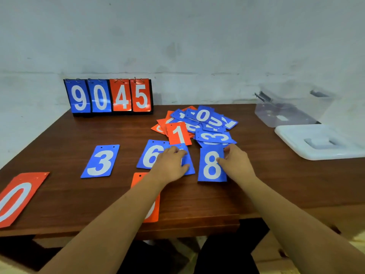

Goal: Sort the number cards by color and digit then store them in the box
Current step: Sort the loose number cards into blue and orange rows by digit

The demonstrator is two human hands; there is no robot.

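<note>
From the head camera we looked down on a brown wooden table (pixel 59 135). The right hand (pixel 235 161) held the blue 8 card (pixel 211 167) by its right edge, with the thumb lying on the card's face and the fingers (pixel 227 149) bent at its upper right corner. The card lay flat on the table, just right of centre.

The left hand (pixel 171 163) rested on another blue card (pixel 190 169) whose digit it hid. Its fingers were loosely bent over the card, and we could not tell whether they pinched it or only pressed on it. That card overlapped the right side of the blue 6 card (pixel 151 155).

Further left lay a blue 3 card (pixel 100 161), apart from the others, and an orange 0 card (pixel 17 198) lay at the near left edge. One more orange card (pixel 138 178) sat partly under the left forearm, its digit hidden.

Behind the hands was a loose pile (pixel 203 125) of blue and orange cards, with an orange 1 card (pixel 178 133) at its near side.

A flip scoreboard (pixel 108 95) stood at the back showing 9 0 4 5. The clear box (pixel 290 107) stood open at the far right, and its white lid (pixel 320 141) lay just in front of it.
</note>
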